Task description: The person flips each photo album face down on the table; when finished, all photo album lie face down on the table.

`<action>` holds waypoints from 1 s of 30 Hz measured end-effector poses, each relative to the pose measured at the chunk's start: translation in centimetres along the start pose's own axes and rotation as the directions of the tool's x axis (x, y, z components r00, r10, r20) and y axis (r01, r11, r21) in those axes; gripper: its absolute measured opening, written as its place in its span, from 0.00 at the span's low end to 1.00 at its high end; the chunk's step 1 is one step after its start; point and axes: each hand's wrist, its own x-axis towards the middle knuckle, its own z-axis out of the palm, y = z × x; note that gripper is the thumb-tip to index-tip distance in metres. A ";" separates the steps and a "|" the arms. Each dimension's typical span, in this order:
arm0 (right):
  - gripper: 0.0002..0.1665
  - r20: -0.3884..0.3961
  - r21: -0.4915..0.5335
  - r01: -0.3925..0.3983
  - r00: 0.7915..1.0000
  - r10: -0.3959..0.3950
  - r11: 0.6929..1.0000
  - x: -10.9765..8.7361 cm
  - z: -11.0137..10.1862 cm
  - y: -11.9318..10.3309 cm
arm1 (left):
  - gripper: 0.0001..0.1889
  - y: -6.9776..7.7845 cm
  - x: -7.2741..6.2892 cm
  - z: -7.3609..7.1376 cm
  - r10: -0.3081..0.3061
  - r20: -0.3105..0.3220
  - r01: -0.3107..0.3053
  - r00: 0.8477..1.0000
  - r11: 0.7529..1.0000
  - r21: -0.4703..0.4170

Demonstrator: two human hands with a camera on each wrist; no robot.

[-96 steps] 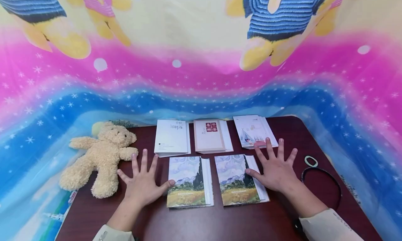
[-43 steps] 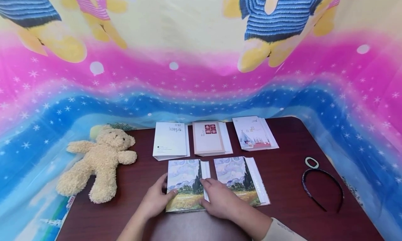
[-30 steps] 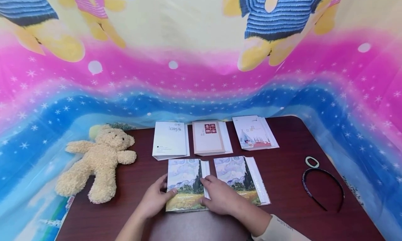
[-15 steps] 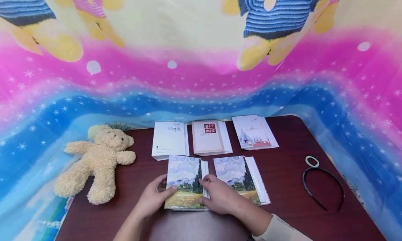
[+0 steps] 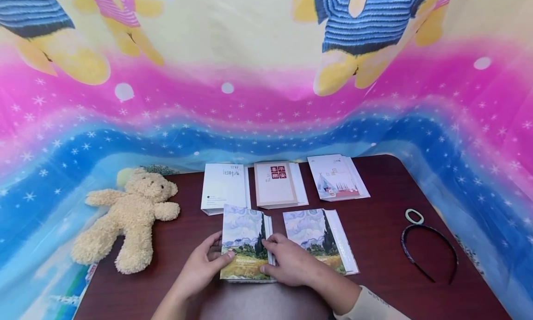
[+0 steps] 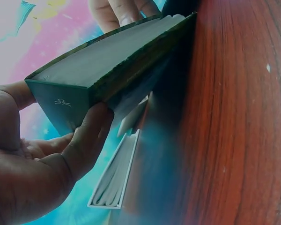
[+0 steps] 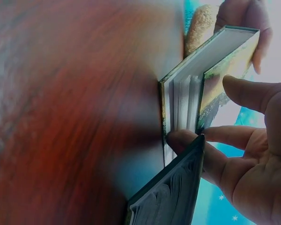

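Observation:
A photo album (image 5: 243, 232) with a painted landscape cover is between my two hands. My left hand (image 5: 200, 266) grips it at the spine, the thumb on the front cover. In the left wrist view the green spine (image 6: 61, 103) is raised above the table, fingers curled under it. My right hand (image 5: 291, 262) holds the opposite side of the album, thumb over the cover. One right fingertip (image 7: 178, 138) sits at the page edges in the right wrist view. A matching album (image 5: 306, 227) lies just right, partly hidden by the right hand.
Behind stand a white album (image 5: 222, 185), a beige album with red squares (image 5: 275, 185) and a tent-picture album (image 5: 333, 176). A teddy bear (image 5: 133, 213) lies left. At right are a headband (image 5: 430, 227) and a pale green ring (image 5: 413, 216) on the table (image 5: 387, 264).
My hands have gone from spread flat over the table to gripping the left landscape album. Its spine side has since been lifted, and its cover has shifted slightly toward the back row.

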 end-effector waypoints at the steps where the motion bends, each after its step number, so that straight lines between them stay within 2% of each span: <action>1: 0.43 0.002 0.002 0.003 1.000 -0.003 1.000 0.0 0.0 0.0 | 0.41 0.1 -0.1 0.0 0.002 0.001 -0.002 1.000 1.000 -0.006; 12: 0.41 -0.036 0.008 0.043 0.998 -0.043 0.999 0.2 0.3 -0.1 | 0.41 1.0 -0.7 -0.1 0.029 0.022 -0.028 0.999 0.999 -0.027; 20: 0.41 -0.034 0.031 0.046 0.998 -0.045 0.998 0.3 0.3 -0.4 | 0.43 1.3 -1.3 -0.1 0.052 0.070 -0.044 0.996 0.994 -0.104; 30: 0.39 -0.072 0.057 0.080 0.995 -0.075 0.995 0.8 0.5 -0.7 | 0.44 2.5 -1.8 0.1 0.048 0.043 -0.043 0.998 0.993 -0.110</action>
